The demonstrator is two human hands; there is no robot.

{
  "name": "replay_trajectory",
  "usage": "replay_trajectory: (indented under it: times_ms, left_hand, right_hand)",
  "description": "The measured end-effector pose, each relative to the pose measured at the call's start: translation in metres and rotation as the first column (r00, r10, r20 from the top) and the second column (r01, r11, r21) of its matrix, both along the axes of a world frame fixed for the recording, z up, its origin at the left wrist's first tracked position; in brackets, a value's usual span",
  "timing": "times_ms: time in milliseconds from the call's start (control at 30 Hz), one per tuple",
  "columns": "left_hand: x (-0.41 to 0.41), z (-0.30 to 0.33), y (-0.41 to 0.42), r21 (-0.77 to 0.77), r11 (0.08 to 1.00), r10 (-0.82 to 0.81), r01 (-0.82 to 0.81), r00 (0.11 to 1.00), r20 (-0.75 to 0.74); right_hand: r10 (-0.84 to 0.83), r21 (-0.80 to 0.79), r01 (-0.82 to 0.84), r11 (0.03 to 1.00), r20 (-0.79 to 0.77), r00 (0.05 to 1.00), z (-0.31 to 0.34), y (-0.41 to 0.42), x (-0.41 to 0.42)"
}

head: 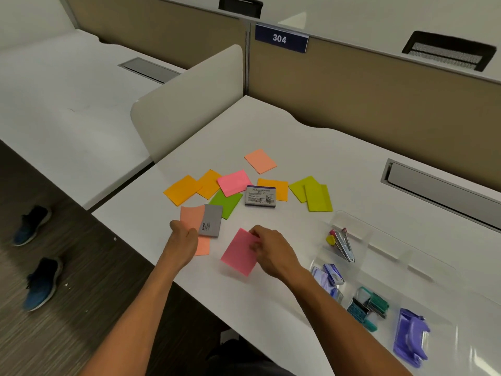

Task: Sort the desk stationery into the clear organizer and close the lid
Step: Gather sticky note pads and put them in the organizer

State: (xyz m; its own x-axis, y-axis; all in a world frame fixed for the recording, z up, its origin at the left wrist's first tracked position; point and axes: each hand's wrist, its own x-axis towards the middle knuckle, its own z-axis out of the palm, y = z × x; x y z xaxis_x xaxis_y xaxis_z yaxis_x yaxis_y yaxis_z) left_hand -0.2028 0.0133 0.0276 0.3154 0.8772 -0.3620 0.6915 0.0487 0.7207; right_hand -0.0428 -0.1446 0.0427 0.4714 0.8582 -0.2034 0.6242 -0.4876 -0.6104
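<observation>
Coloured sticky notes lie scattered across the white desk [271, 126]. My left hand [183, 240] grips a peach note [191, 217] together with a grey box [211, 221] near the desk's left edge. My right hand [271, 248] pinches the top corner of a pink note [238, 253], lifted slightly off the desk. Further back are orange notes [181, 189], another pink note [233, 182], a green note [226, 203], yellow-green notes [315, 195], a peach note [260, 160] and a small blue-and-white box [260, 195]. The clear organizer [390, 256] stands open at the right.
The organizer holds a stapler remover with pins [341, 242], staple boxes [329, 275], teal clips [371, 305] and a purple hole punch [410, 335]. A low white divider [189, 104] rises at the desk's back left. A cable slot [439, 191] is at the back right. Shoes [38, 256] are on the floor.
</observation>
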Motion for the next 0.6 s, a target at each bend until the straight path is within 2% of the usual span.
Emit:
replay_trajectory:
  times_ms: [67,233,333,600]
  left_hand:
    - [0.006,0.005,-0.007,0.068,0.997,-0.03,0.03,1.0,0.001]
    - [0.025,0.015,-0.021,0.058,0.992,-0.108,0.108,0.994,-0.008]
    - [0.037,0.017,-0.029,0.11,0.976,-0.19,0.189,0.982,-0.005]
    - [0.081,0.027,-0.056,0.182,0.94,-0.318,0.288,0.933,0.168]
  right_hand:
    - [-0.04,0.027,0.04,0.999,0.0,0.999,0.004,-0.003,0.007]
    - [-0.132,0.063,0.134,0.989,-0.034,0.991,0.012,-0.017,0.021]
    - [-0.184,0.116,0.191,0.975,-0.066,0.981,0.017,-0.03,0.029]
    - [-0.323,0.178,0.337,0.924,-0.103,0.941,0.029,-0.069,0.053]
